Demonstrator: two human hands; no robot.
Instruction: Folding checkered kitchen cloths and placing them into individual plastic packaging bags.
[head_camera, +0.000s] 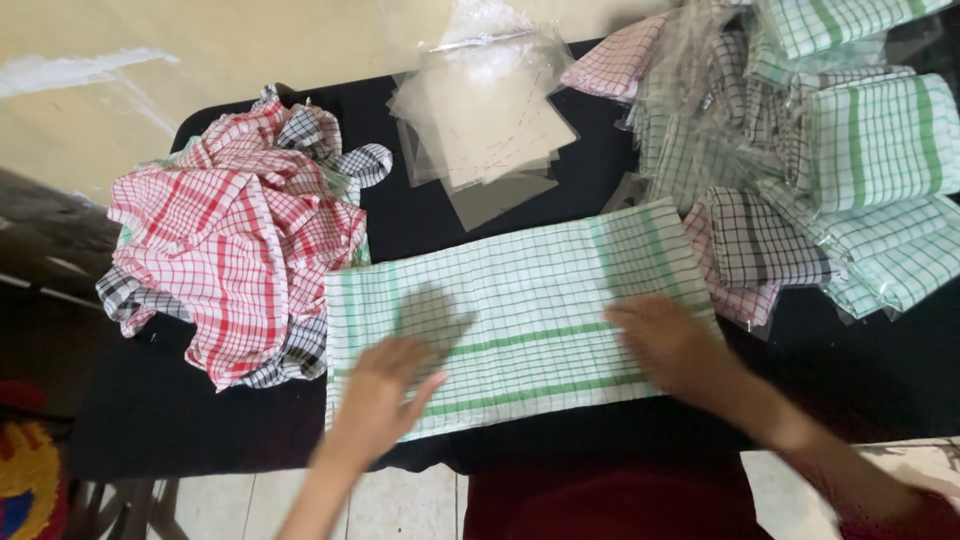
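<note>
**A:** What sits toward the left edge of the black table (420, 215)?

**B:** A loose heap of red-checked cloths (235, 235), crumpled, with black-checked pieces poking out at its top and bottom. It lies just beside the green-checked cloth (520, 310), their edges touching or nearly so.

**A:** And the green-checked cloth itself?

**B:** It is spread flat near the table's front edge, roughly at the middle, running slightly uphill from left to right. Both hands lie on it.

**A:** The left hand?

**B:** The left hand (385, 395) rests palm down on the cloth's front left part, fingers spread apart and flat, gripping nothing. It is blurred.

**A:** What lies behind the cloth?

**B:** A stack of clear plastic bags (485, 125) near the back edge, around the middle, apart from the cloth.

**A:** And the right hand?

**B:** The right hand (665, 340) lies flat on the cloth's right part, near its right end. It is heavily blurred; the fingers seem stretched out rather than clamped, but I cannot tell whether they are together or apart.

**A:** The right side of the table?

**B:** A pile of folded cloths in clear bags (850, 160), mostly green-checked, fills the back right corner. A folded black-checked cloth (765, 245) lies at the near side of the pile, just beside the spread cloth's right end.
</note>
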